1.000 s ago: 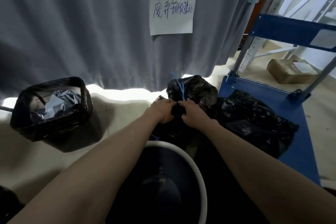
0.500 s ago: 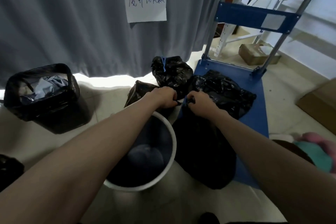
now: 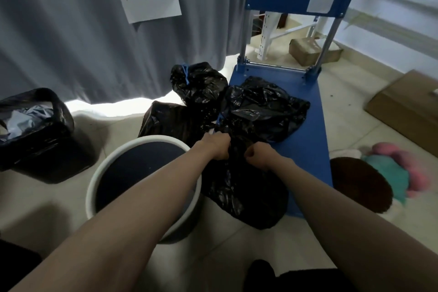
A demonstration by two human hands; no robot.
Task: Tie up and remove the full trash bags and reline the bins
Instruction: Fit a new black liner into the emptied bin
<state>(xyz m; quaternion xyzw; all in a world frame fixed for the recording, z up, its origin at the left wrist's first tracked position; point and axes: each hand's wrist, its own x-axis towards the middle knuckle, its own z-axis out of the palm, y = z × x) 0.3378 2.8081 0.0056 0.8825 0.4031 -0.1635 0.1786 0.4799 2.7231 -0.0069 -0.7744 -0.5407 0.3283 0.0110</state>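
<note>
Lined bin (image 3: 35,130): far left of the hands, black liner in place, pale waste inside, not yet tied. Round bin (image 3: 144,142): white rim, just left of the left hand and under the left forearm; inside looks dark, no liner folded over the rim, so by judgement it awaits relining. Two tied bags: one low on the floor (image 3: 170,121) just beyond the left hand, one (image 3: 199,83) farther beyond, with a blue tie at its neck. Left hand (image 3: 216,147): fingers curled, gripping the gathered neck of the bag. Bag (image 3: 246,192): black, full, directly under and between the hands; its long axis runs from the neck at the hands down toward the person, the body resting on the floor against the cart's near edge. Right hand (image 3: 258,155): fist closed on the same neck, just beside the left; both equally near. A blue strip shows just beyond the hands; whether the knot is finished cannot be told. Judgement: neck still being cinched; the lift would go beyond-right. Loose bag (image 3: 265,106): beyond the right hand, on the cart (image 3: 308,140), blue deck right of both hands.
</note>
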